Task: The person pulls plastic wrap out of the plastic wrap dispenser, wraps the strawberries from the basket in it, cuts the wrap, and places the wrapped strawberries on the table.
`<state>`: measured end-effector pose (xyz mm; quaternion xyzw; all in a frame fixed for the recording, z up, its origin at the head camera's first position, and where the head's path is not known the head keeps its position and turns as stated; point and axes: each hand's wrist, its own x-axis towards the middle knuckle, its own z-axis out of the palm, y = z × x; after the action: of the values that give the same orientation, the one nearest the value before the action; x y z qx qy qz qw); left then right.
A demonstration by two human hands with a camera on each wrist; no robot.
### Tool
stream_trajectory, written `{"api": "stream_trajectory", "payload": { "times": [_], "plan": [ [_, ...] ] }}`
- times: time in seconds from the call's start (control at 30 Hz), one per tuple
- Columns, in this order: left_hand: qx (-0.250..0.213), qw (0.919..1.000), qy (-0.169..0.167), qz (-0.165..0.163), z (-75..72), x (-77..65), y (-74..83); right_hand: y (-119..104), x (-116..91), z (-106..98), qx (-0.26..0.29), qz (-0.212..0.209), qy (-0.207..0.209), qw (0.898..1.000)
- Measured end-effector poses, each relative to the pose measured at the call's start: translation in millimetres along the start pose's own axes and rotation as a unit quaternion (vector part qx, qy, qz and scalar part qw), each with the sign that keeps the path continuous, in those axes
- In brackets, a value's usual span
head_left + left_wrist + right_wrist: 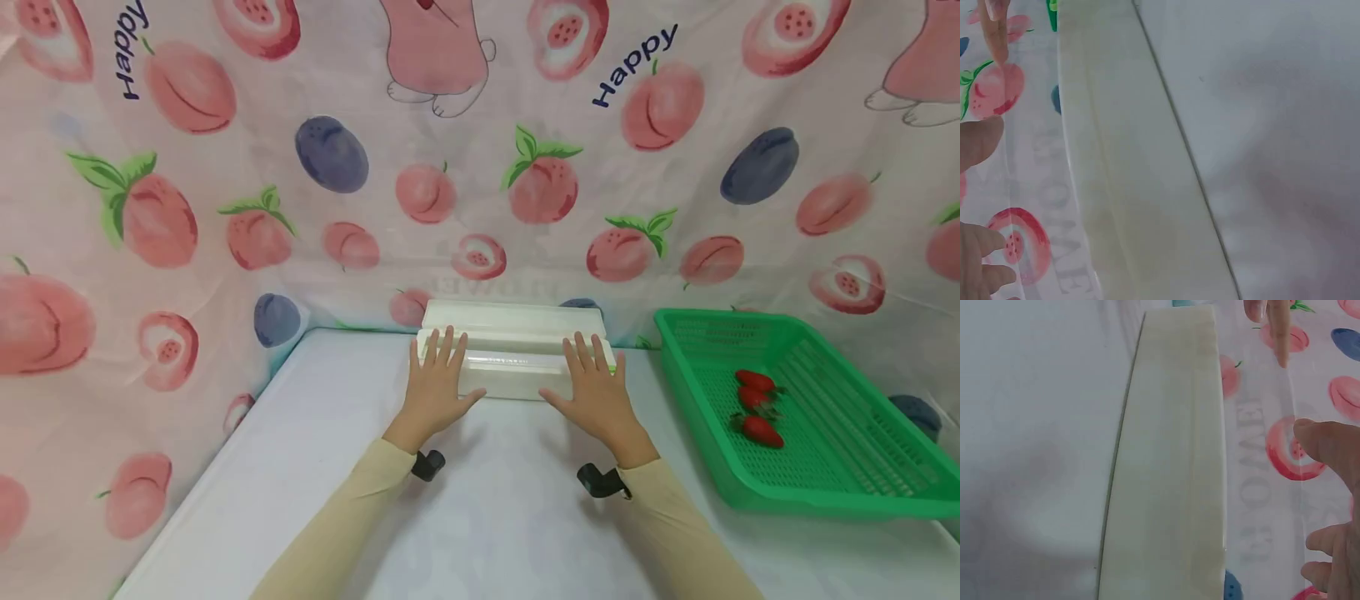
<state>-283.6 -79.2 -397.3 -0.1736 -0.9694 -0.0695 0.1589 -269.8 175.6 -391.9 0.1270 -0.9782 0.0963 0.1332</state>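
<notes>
A long white box (pixel 513 386), which looks like a cling film dispenser, lies against the back of the table. Its pale lid (pixel 513 315) stands raised behind it. My left hand (pixel 437 385) is over the box's left end, fingers straight and spread, thumb pointing inward. Over the right end is my right hand (pixel 597 398), held the same way. Neither hand grips anything. In the left wrist view the box's smooth front wall (pixel 1129 162) fills the middle, with fingertips beyond its top edge. The right wrist view shows that same front wall (pixel 1166 456) and fingers at the right.
On the right of the white table (pixel 517 517) stands a green basket (pixel 720 454) with several red strawberries (pixel 761 432) in it. A fruit-printed cloth (pixel 450 250) hangs behind and along the left side. A small black camera is strapped at each wrist.
</notes>
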Motion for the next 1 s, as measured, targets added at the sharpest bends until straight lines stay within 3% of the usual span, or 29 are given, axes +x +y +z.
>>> {"api": "stream_trajectory", "payload": {
  "times": [0.17, 0.37, 0.47, 0.77, 1.0],
  "plan": [
    [0.024, 0.9995, -0.007, 0.017, 3.7, 3.7, -6.1, 3, 5, 3, -0.004, -0.012, 0.005, 1.000],
    [0.060, 0.9967, 0.022, 0.051, 13.2, 13.3, -15.8, 8, 15, 13, -0.032, -0.033, 0.024, 0.999],
    [0.071, 0.9951, 0.021, 0.065, 19.3, 19.5, -21.5, 13, 22, 20, -0.040, -0.037, 0.029, 0.998],
    [0.057, 0.9942, 0.022, 0.088, 32.8, 35.9, -35.3, 32, 35, 45, -0.060, -0.087, 0.052, 0.993],
    [0.004, 0.9945, 0.001, 0.105, 42.4, 40.7, -40.5, 48, 43, 58, -0.068, -0.142, 0.103, 0.982]
  ]
}}
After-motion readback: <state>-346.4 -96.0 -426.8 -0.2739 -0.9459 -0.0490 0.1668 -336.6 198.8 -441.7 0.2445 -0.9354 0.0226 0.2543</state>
